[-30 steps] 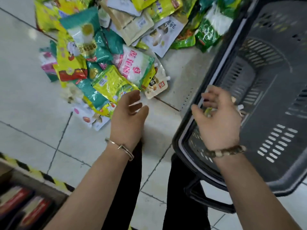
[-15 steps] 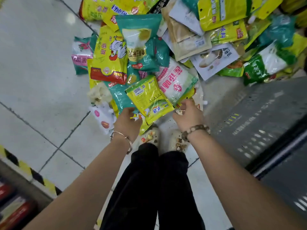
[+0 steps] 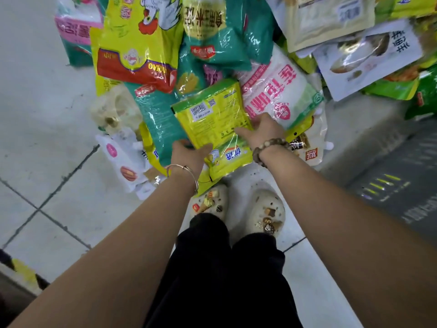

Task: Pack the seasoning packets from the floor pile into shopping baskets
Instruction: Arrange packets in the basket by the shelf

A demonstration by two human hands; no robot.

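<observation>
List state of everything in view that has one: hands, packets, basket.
left hand: grips the yellow-green packet's near-left edge.
right hand: thumb on top of that packet's right edge, gripping it.
yellow-green packet: barcode side up, atop the pile, held by both hands.
pile of packets: heaped on the floor, overlapping.
basket: blurred at right; inside not visible.

I am reading upside-down "食用玉米淀" on the teal plastic packet [image 3: 208, 31], a pink "味" on the white plastic bag [image 3: 283, 91], blue "优选" on the yellow-green plastic packet [image 3: 233, 162], and a yellow "M" on my white clog's red charm [image 3: 195, 206].
</observation>
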